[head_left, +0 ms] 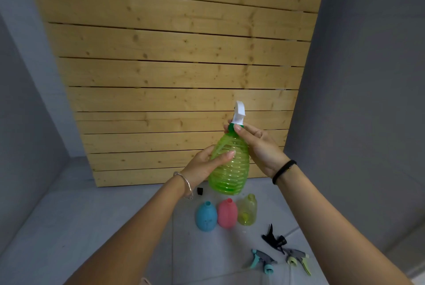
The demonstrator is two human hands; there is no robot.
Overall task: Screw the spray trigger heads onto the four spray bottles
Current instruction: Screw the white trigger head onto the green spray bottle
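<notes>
Low in the frame the blue bottle (206,217), pink bottle (227,214) and yellow bottle (247,210) stood open-necked, with loose trigger heads (263,260) at lower right. At centre the left hand (207,165) curled round the green bottle (230,167), and the right hand (259,146) pinched the green collar (231,127) under the white trigger head (239,112)

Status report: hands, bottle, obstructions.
Left hand grips green bottle; right hand pinches collar of white trigger head. Blue bottle, pink bottle, yellow bottle headless on floor. Black trigger head, teal trigger head, lime trigger head loose nearby. Nothing obstructing.
</notes>
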